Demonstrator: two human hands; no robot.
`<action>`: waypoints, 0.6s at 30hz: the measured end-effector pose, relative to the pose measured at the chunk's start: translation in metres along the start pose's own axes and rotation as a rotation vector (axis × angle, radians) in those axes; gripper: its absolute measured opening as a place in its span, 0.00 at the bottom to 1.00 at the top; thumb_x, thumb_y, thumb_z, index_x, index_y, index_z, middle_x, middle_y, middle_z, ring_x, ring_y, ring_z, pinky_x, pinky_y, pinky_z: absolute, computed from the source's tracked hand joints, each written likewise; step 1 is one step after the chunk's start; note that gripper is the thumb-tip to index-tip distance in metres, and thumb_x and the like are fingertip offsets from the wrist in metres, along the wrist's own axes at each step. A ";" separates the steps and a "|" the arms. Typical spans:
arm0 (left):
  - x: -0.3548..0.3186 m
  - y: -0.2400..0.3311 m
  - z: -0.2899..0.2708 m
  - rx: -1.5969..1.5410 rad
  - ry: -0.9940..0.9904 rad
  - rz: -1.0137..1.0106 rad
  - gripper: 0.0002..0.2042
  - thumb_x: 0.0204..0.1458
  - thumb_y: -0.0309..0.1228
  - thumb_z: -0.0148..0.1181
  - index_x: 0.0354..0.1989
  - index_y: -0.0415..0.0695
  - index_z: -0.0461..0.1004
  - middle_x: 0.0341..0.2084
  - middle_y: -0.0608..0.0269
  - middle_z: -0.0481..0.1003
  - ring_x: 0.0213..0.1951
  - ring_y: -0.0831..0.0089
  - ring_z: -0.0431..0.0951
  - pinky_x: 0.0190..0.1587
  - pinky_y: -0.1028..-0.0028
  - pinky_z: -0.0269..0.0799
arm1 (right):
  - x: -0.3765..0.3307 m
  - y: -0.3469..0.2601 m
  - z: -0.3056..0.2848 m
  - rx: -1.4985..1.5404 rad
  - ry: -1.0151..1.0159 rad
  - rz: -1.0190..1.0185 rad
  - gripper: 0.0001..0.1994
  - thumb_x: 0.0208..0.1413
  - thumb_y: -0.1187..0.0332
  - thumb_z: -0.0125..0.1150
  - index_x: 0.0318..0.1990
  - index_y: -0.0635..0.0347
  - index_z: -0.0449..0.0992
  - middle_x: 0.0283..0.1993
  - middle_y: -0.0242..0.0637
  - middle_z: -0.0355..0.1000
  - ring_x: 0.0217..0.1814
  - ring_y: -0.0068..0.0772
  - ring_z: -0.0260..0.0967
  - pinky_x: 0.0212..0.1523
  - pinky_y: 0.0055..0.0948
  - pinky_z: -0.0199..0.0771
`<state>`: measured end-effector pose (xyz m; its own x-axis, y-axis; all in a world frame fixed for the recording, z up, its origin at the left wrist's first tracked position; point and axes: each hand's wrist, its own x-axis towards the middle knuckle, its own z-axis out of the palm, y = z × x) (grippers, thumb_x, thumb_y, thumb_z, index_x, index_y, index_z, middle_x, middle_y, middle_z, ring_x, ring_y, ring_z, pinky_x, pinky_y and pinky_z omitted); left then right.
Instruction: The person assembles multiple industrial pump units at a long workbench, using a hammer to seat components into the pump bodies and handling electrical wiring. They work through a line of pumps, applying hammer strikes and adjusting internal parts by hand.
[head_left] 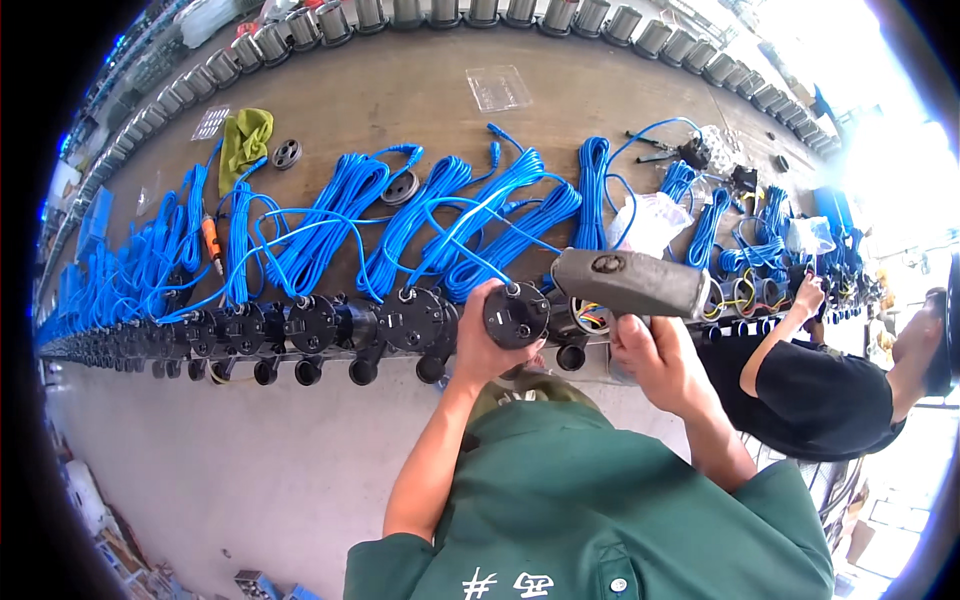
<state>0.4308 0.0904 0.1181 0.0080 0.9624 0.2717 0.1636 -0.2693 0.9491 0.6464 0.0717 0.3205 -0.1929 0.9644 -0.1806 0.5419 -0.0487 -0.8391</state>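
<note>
My left hand [482, 340] is wrapped round a black cylindrical housing [518, 318] at the table's near edge. Its round black end cap faces up, and a blue cable runs from it. To the right, my right hand [660, 365] grips a mallet [630, 282] with a thick, worn grey head; the hand and head mostly hide its handle. The head is held over an uncapped housing [588, 315] with coloured wires showing inside. Left of my left hand stands another capped black housing [412, 320].
Coiled blue cables [330, 225] lie along the table [400, 85]. A long row of capped housings [250, 330] lines its near edge, and metal cylinders [480, 12] its far edge. An orange-handled screwdriver [211, 240] lies left. At right, a co-worker in black [830, 400] reaches in.
</note>
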 end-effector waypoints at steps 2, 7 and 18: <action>0.004 0.007 0.001 0.029 -0.017 0.002 0.44 0.31 0.33 0.83 0.60 0.40 0.64 0.48 0.55 0.76 0.49 0.64 0.79 0.54 0.65 0.76 | 0.002 0.054 0.024 -0.221 0.026 -0.024 0.15 0.68 0.59 0.59 0.42 0.66 0.75 0.30 0.52 0.75 0.32 0.55 0.73 0.35 0.46 0.71; 0.000 -0.005 0.004 -0.017 -0.012 -0.019 0.44 0.28 0.33 0.83 0.59 0.40 0.65 0.49 0.52 0.74 0.49 0.55 0.77 0.54 0.61 0.74 | 0.007 0.014 0.007 -0.096 -0.185 0.153 0.18 0.67 0.56 0.59 0.39 0.68 0.73 0.28 0.56 0.75 0.31 0.62 0.74 0.33 0.49 0.70; 0.014 -0.020 0.002 -0.116 -0.112 0.020 0.44 0.33 0.43 0.83 0.59 0.39 0.65 0.50 0.55 0.73 0.50 0.63 0.76 0.55 0.63 0.73 | 0.031 0.023 0.052 -0.221 -0.299 0.031 0.24 0.65 0.49 0.57 0.38 0.68 0.76 0.29 0.61 0.75 0.35 0.62 0.77 0.38 0.54 0.75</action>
<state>0.4300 0.1092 0.1022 0.1209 0.9532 0.2771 0.0474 -0.2844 0.9575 0.6104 0.0869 0.2693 -0.3868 0.8432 -0.3735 0.7082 0.0122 -0.7059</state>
